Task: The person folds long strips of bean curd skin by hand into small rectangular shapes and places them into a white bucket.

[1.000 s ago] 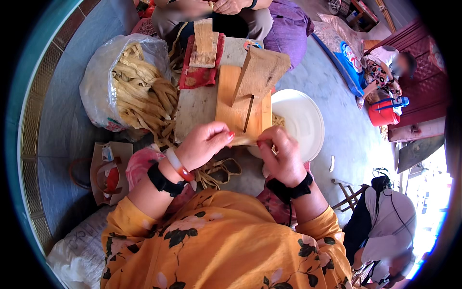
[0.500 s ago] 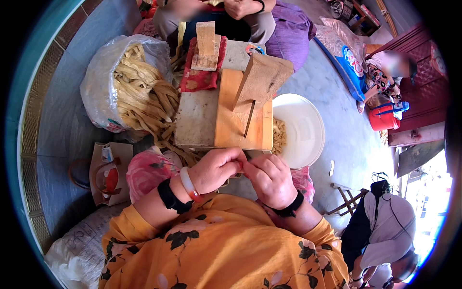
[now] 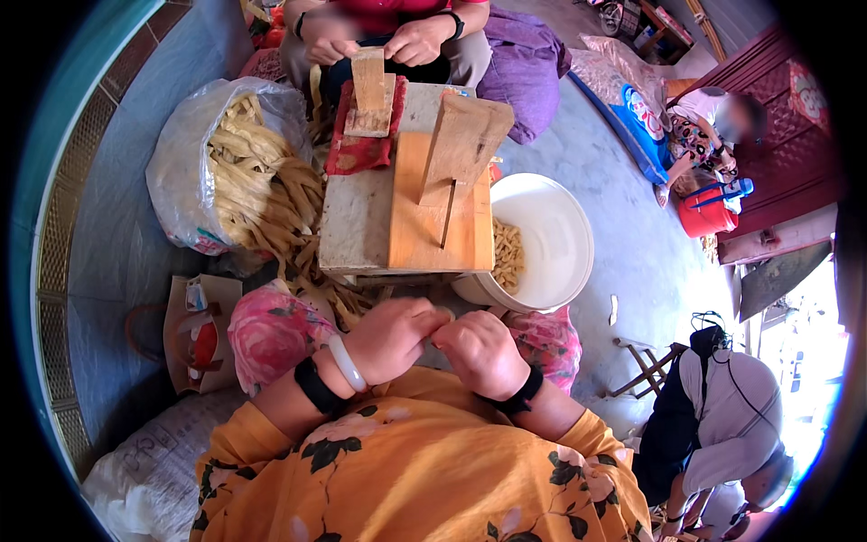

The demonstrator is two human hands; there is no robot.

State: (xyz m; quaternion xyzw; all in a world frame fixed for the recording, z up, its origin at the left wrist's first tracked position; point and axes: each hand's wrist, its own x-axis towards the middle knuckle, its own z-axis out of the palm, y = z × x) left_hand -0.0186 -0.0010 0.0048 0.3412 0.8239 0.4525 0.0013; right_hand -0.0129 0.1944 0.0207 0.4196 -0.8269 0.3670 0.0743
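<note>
My left hand (image 3: 397,339) and my right hand (image 3: 480,350) meet in front of my lap, fingertips pinched close together. Whatever lies between them is too small or hidden to make out. Just beyond them, an orange-brown wooden board (image 3: 411,239) lies on a grey slab-like stand (image 3: 348,226). From the board rises a wooden block (image 3: 465,135), with a thin dark rod or slot (image 3: 449,215) at its foot. To the right of the board, a white bucket (image 3: 560,244) contains small tan pieces (image 3: 508,257).
At left a clear plastic bag (image 3: 176,172) spills long tan strips (image 3: 244,172) down beside the stand. Below it sits a paper bag (image 3: 176,316). Opposite, a person's hands (image 3: 415,41) work near a smaller wooden block (image 3: 369,81) on red cloth. A folding stool (image 3: 646,370) stands right.
My hands stay pinched together and have shifted slightly left and down in the picture. The view has tilted a little. The opposite person's hands now show more fully above the smaller block.
</note>
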